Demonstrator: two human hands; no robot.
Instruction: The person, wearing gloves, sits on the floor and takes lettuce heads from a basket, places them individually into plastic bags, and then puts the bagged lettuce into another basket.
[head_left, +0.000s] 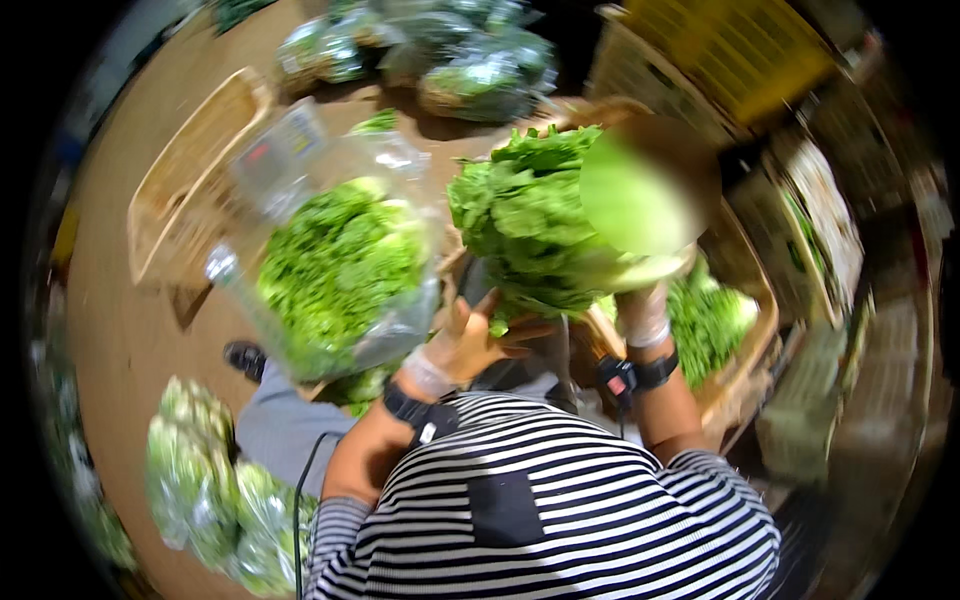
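A large leafy head of lettuce (pixel 530 215) is up in front of me, its pale stem end toward the right. My right hand (pixel 645 308) grips it from below near that end; the leaves cover its fingers. My left hand (pixel 475 340) is just under the leafy side, fingers spread, holding nothing. A round blurred patch hides part of the lettuce. To the left, an open clear plastic bag (pixel 425 310) holds more green lettuce (pixel 335 265). At right, loose leafy greens (pixel 705 330) lie in a tan crate (pixel 768 290).
A tan plastic basket (pixel 165 200) stands at the far left. Bagged greens (pixel 485 75) sit at the back, and more bagged lettuce (pixel 195 485) lies at the lower left. Yellow (pixel 740 55) and pale crates are stacked at the right. A cable (pixel 298 520) runs beside my left arm.
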